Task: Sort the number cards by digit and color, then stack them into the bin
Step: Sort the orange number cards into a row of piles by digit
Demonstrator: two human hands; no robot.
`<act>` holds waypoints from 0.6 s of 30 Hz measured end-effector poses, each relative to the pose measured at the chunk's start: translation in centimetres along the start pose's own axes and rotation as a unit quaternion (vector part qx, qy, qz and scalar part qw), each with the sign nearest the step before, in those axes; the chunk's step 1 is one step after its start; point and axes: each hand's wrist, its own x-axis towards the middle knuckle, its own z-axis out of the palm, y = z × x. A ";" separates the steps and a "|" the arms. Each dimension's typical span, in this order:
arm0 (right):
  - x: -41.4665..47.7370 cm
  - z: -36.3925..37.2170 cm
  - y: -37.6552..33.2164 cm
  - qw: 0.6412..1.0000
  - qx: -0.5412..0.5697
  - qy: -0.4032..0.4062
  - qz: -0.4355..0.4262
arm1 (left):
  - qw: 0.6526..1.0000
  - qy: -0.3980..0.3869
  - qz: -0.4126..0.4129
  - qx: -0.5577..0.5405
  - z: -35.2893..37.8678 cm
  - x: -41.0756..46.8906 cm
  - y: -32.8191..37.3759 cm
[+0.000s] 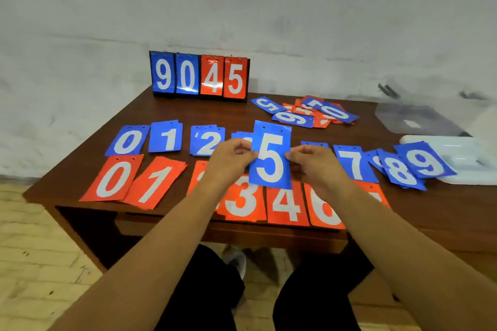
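A blue 5 card [271, 156] is held upright above the table's middle, my left hand [228, 161] pinching its left edge and my right hand [314, 164] its right edge. Behind it runs a row of blue cards: 0 [127, 141], 1 [165, 137], 2 [205, 141], 7 [355, 162], 8 [400, 172], 9 [425, 161]. The blue cards between 2 and 7 are hidden by the held card and my hands. Nearer me lie red cards: 0 [113, 179], 1 [154, 183], 3 [242, 199], 4 [286, 203], 6 [324, 207]. A loose unsorted pile [309, 113] sits at the back.
A scoreboard stand [200, 76] showing 9 0 4 5 stands at the table's back edge against the wall. A clear plastic bin [414, 118] and its white lid [462, 158] sit at the right. The brown table [139, 110] ends at left over tiled floor.
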 end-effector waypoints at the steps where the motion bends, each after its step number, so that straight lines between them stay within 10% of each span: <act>1: 0.3 -1.2 0.2 1.000 -0.003 0.017 0.002 | 1.000 -0.011 0.001 0.003 1.3 0.4 0.2; 7: 2.4 -8.7 0.8 0.991 0.021 0.130 -0.009 | 0.985 -0.068 0.076 0.141 6.3 3.0 0.5; 18: 7.3 -11.6 1.9 0.980 -0.025 0.198 0.004 | 0.815 -0.101 0.133 0.555 7.7 8.2 -3.1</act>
